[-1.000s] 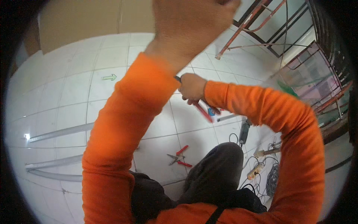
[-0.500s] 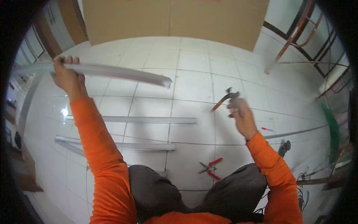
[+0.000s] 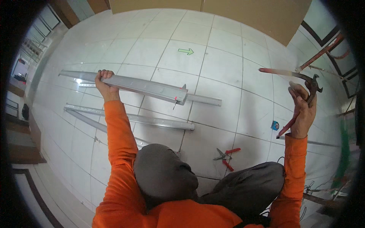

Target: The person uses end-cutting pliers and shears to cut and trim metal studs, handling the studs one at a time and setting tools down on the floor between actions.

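My left hand (image 3: 105, 84) is closed around a long grey metal channel (image 3: 146, 86), held above the floor and slanting down to the right. A small red spot and a thin pin show at its near right end. On the right, my right hand (image 3: 304, 108) grips red-handled pincers (image 3: 312, 85), their handles spread wide. The raised handle is smeared by motion. Beneath the held channel lies another metal channel (image 3: 207, 100), partly covered. Nearer me, a further channel (image 3: 163, 121) rests on the floor, joining a slanting one at its left end.
Red-handled snips (image 3: 227, 156) lie open on the tiles before my knees. A blue tape measure (image 3: 275, 125) sits left of my right wrist. A green arrow (image 3: 186, 51) marks the floor. Brown board (image 3: 258, 15) stands at the back; rusty red metal tubing (image 3: 321, 51) stands far right.
The channel's right end has come nearer me. My right hand has risen and moved right with the pincers, whose handles now show spread apart. The view has shifted; the tape measure now shows.
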Tool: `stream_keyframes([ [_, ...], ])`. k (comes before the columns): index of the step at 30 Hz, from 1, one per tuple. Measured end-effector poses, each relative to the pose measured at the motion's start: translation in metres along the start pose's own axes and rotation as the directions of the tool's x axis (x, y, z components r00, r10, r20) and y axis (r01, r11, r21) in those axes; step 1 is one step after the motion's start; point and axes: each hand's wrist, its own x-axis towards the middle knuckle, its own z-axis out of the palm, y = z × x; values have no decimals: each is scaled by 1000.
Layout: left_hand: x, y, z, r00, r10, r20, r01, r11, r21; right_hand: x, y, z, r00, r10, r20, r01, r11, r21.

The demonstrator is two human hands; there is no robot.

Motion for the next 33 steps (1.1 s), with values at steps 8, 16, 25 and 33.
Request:
stream_keyframes([
  [8, -12, -6, 65, 997, 36, -69, -41, 997, -72, 14, -31, -3, 939, -327, -104, 325, 945, -34],
  [16, 56, 2, 205, 984, 12, 176, 32, 969, -244, 25, -79, 48, 988, 97, 124, -155, 741, 654],
  [25, 14, -92, 284, 970, 2, 241, 85, 933, -349, 10, -84, 103, 773, 173, 611, -623, 386, 680],
  [33, 41, -94, 244, 966, 35, 258, 82, 900, -428, -64, -71, 141, 532, 363, 765, -846, 184, 501],
])
